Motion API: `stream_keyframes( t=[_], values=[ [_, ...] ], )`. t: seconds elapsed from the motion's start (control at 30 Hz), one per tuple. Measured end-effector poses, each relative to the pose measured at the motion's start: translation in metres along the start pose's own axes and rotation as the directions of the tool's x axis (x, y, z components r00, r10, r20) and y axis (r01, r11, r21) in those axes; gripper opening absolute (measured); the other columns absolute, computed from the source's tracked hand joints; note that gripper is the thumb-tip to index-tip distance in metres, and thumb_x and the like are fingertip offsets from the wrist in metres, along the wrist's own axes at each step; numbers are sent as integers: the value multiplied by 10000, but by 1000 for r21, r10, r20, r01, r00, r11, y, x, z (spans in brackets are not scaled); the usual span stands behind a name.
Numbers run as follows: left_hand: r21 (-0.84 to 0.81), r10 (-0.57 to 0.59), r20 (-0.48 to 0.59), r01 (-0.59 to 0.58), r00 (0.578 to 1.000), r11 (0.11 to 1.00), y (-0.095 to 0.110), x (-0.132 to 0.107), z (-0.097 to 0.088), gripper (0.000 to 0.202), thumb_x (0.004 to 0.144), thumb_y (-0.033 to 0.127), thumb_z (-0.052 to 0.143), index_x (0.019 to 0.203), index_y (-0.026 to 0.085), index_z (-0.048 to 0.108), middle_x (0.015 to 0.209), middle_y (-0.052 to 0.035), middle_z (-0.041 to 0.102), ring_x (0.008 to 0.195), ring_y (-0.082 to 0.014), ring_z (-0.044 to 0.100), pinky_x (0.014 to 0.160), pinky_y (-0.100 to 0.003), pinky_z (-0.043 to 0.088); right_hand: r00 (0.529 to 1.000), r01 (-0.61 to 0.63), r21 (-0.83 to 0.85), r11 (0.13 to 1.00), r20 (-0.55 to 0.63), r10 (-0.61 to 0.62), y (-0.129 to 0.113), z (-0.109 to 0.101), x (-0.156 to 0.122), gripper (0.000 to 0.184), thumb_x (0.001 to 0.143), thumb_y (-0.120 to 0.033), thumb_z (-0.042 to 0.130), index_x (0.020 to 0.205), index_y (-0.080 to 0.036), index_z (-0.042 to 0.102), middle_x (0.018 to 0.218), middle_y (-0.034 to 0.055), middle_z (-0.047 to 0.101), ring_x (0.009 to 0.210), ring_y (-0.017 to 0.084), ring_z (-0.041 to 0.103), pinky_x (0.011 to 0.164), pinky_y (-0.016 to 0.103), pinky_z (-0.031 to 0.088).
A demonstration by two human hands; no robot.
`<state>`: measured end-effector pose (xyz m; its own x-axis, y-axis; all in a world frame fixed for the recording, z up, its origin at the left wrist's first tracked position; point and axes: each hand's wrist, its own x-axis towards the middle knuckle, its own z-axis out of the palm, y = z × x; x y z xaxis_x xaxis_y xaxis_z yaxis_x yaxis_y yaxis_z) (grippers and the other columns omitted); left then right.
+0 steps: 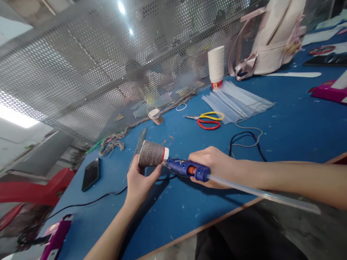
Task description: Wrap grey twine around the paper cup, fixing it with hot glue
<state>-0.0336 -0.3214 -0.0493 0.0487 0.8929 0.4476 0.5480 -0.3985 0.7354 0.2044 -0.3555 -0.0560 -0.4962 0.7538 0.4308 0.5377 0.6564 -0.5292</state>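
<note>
My left hand [141, 180] is closed around a paper cup wrapped in grey-brown twine [151, 153], held on its side above the blue table [284, 119]; the cup's white and red rim points right. My right hand [214, 164] grips a blue glue gun [187, 169] with a long clear glue stick [260, 195] sticking out behind. The gun's nozzle touches the cup near its rim.
Red and yellow scissors [207, 120], a stack of paper cups [216, 66], clear plastic sheets [235, 101], a pink backpack [273, 39], a second small wrapped cup [156, 116], twine [114, 141], a black phone [91, 173], cables [244, 139] and a perforated metal screen [94, 65] lie around.
</note>
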Motion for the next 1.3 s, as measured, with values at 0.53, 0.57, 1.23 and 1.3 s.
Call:
stream_keyframes(
  t=[0.53,0.57,1.23,1.3],
  values=[
    [-45,92,60,-89,994,995,-15,4,-4,257,622,293,742,826,188,626,795,-2,611,760,-153,591,736,-260,503,992,-128,110,986,24,126,-4,-13,6,248,757,-212,612,616,-189,409,558,-48,423,501,72,300,524,221,260],
    [-50,103,68,-99,992,994,-16,4,-5,253,623,282,744,828,188,628,799,-2,614,760,-150,592,739,-257,504,993,-118,110,987,32,116,-4,-13,6,243,756,-211,615,617,-186,418,566,-43,436,507,73,310,528,220,265],
    [-142,149,164,-126,975,982,-25,11,-13,346,563,313,798,842,179,643,819,-38,631,766,-173,609,733,-291,545,990,-132,136,982,62,125,-4,-21,7,193,765,-180,623,617,-169,498,554,-51,449,496,72,299,516,217,276],
    [-147,136,167,-112,976,983,-24,11,-13,349,557,319,802,833,178,641,824,-41,633,773,-175,609,740,-295,548,987,-149,140,979,83,139,-6,-22,7,179,760,-180,624,627,-167,504,564,-49,457,502,72,305,520,218,278]
  ],
)
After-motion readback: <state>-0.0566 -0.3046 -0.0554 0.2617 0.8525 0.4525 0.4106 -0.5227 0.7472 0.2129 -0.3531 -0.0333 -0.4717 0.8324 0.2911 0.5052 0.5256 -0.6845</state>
